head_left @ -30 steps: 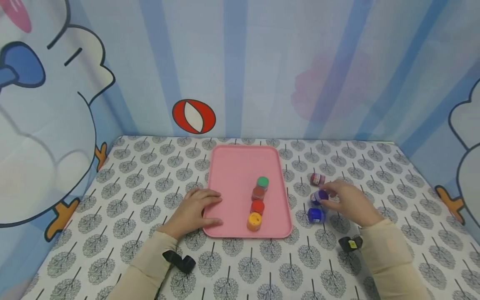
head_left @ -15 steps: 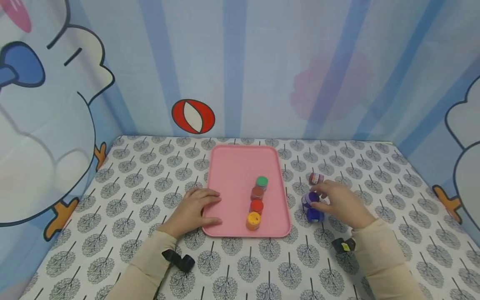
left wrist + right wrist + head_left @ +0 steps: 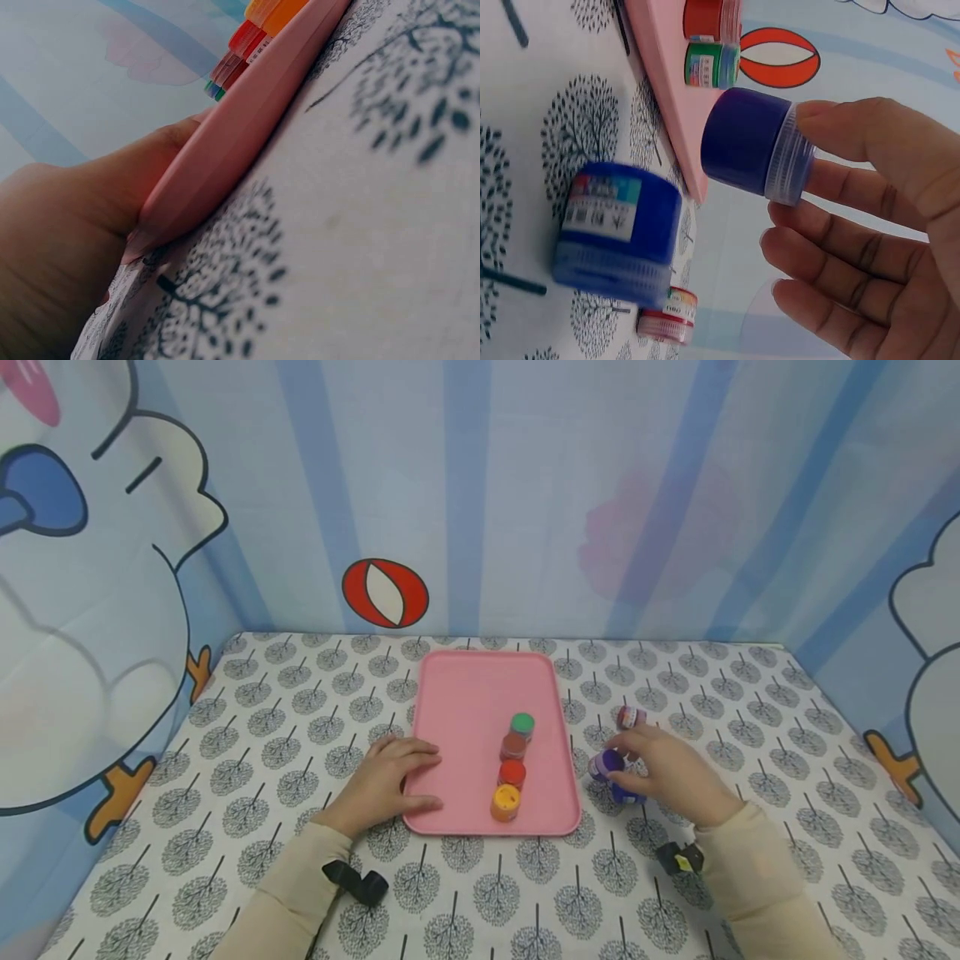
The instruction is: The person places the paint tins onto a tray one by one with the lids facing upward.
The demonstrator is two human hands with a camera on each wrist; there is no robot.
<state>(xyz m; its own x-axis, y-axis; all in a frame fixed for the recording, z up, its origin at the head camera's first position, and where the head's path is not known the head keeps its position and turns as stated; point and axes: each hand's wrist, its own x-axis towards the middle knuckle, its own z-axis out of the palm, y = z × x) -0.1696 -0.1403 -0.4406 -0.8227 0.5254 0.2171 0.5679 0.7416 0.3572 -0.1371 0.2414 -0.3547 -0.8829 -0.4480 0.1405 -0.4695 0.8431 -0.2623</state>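
My right hand (image 3: pixel 675 775) pinches a small purple paint jar (image 3: pixel 746 142) by its ribbed cap end, thumb on one side and fingertips on the other. It is tilted and hangs just right of the pink tray (image 3: pixel 461 710). A blue paint jar (image 3: pixel 615 232) lies below it on the cloth, partly covered by the hand in the head view. Behind them lies a dark red jar (image 3: pixel 630 717). My left hand (image 3: pixel 386 782) rests on the tray's left edge, thumb and fingers reaching over the rim.
On the tray's right half, paint jars stand in a slanting row: green (image 3: pixel 522 725), brown (image 3: pixel 513 746), red (image 3: pixel 512 773) and yellow (image 3: pixel 506 802). A tree-patterned cloth (image 3: pixel 292 777) covers the table. A printed curtain (image 3: pixel 525 510) hangs behind.
My right hand has moved left toward the tray with the purple jar, which came away from its place between the dark red and blue jars. My left hand stays put.
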